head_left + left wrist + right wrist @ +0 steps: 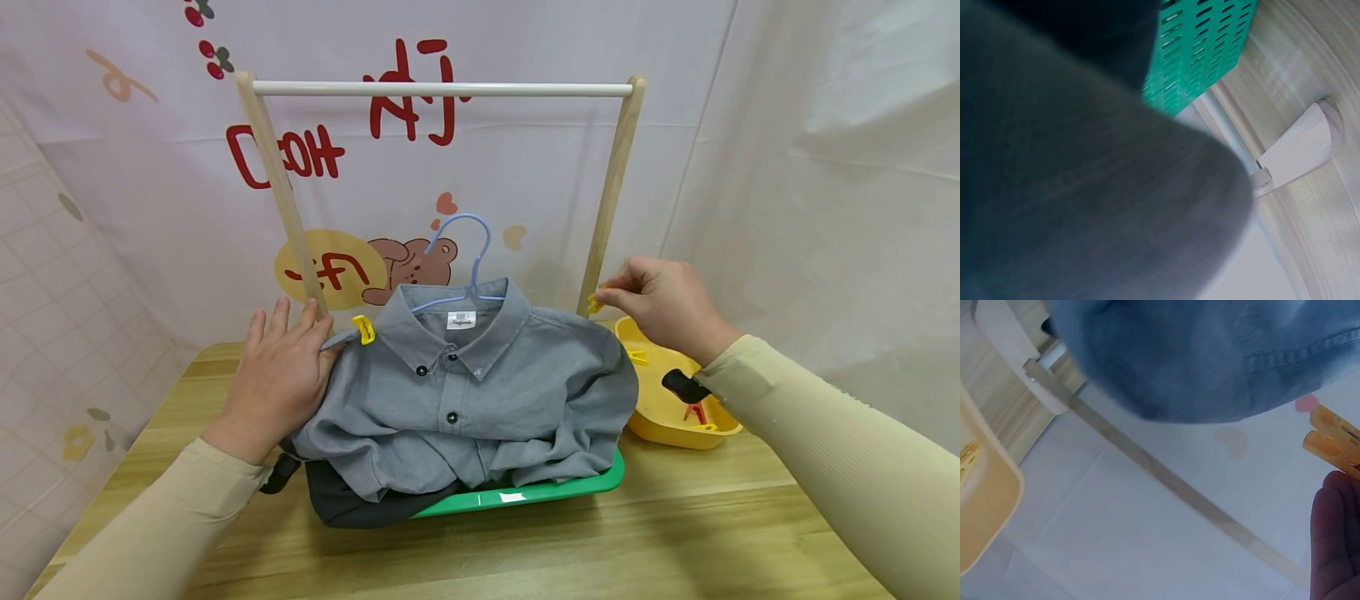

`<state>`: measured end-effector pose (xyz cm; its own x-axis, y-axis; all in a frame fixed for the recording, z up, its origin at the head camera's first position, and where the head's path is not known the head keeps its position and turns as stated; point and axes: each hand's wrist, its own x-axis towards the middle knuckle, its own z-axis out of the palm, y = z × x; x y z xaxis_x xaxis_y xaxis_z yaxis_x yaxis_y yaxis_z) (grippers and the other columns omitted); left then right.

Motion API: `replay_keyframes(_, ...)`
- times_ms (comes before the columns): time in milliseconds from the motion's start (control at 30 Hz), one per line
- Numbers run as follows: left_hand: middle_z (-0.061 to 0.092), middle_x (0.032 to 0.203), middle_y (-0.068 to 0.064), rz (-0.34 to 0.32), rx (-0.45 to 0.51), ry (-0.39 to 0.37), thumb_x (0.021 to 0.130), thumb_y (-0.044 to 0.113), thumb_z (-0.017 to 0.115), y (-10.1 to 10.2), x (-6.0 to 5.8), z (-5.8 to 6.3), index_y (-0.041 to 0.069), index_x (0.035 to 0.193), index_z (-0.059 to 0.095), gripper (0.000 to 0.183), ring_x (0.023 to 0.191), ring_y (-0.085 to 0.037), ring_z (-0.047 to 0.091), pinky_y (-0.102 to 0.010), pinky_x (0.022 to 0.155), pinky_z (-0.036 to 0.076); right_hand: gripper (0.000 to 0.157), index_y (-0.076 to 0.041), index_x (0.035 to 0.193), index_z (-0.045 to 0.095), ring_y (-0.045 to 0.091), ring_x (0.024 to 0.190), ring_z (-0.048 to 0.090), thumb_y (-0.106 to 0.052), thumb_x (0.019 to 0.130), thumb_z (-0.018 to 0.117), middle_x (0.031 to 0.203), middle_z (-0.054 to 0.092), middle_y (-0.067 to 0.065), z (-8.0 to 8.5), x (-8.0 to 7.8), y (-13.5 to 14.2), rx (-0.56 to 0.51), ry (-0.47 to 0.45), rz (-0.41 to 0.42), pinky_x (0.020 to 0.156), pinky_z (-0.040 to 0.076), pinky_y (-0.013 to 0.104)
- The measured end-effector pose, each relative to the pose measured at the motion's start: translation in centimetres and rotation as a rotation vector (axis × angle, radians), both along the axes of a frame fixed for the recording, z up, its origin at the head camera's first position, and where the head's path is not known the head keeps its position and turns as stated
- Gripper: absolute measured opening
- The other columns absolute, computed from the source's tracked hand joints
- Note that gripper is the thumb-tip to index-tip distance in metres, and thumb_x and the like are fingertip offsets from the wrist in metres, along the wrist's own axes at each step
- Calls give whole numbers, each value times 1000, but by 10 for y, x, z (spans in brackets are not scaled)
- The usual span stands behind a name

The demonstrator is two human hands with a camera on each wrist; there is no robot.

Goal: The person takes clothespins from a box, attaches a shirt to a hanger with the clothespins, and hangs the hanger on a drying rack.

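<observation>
A grey button-up shirt (480, 400) lies over a green basket (525, 497), with a light blue hanger (480, 250) inside its collar. At the shirt's shoulder on the left side, my left hand (281, 379) has a narrow fold of the cloth between thumb and index finger; its other fingers are spread. Close to that hand, a yellow clothespin (363, 330) is clipped on the shoulder. My right hand (667, 300) pinches another yellow clothespin (1335, 440) above the opposite shoulder, apart from the cloth. A sleeve blocks the left hand in the left wrist view.
Behind the basket stands a clothes rack with wooden posts (611, 192) and a white top bar (450, 88). A yellow tray (648, 425) holding several clothespins, including a red one (696, 412), sits at right. Dark cloth (352, 500) hangs over the basket's front left corner.
</observation>
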<state>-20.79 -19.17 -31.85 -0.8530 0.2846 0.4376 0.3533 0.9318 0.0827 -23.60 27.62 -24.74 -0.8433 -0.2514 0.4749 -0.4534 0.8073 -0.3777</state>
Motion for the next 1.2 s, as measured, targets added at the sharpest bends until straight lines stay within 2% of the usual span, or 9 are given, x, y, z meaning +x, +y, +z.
replay_keyframes(267,47,157,-32,2,-3,12,107,21,55,0,0,1,-5,146,58,47,150,-62,31,-76,122,17,9,-13,91,77,7,66,63,-19,91,84,93,82,6,7,6,-11,-42,-27,17,57,47,22)
replay_keyframes(600,46,158,-32,1,-2,-2,107,21,55,0,0,0,-5,146,58,47,151,-61,29,-76,122,16,11,-8,93,75,4,72,68,-17,94,81,102,82,10,12,11,-26,-168,-157,92,58,50,20)
replay_keyframes(833,46,158,-32,-2,0,4,107,22,55,-1,0,0,-5,146,58,47,151,-61,30,-76,122,16,9,-7,91,75,-2,76,71,-12,92,83,100,83,12,10,8,-33,-191,-147,129,65,56,19)
replay_keyframes(933,47,157,-32,-3,-3,10,107,22,55,-1,0,1,-5,146,58,47,150,-61,31,-76,122,16,10,-6,90,74,2,78,73,-11,91,83,100,82,12,10,7,-35,-213,-163,146,67,57,20)
replay_keyframes(1133,47,157,-32,-3,-8,14,107,22,54,-1,0,2,-5,145,59,47,150,-62,31,-76,122,17,12,-4,88,72,22,87,79,-10,91,83,101,82,14,9,6,-39,-256,-206,167,71,60,20)
replay_keyframes(1200,48,156,-32,-6,-10,19,107,21,55,-1,0,2,-6,145,59,46,149,-62,32,-76,121,18,13,-4,88,72,21,87,79,-9,91,83,101,82,14,9,6,-40,-253,-212,164,72,60,20)
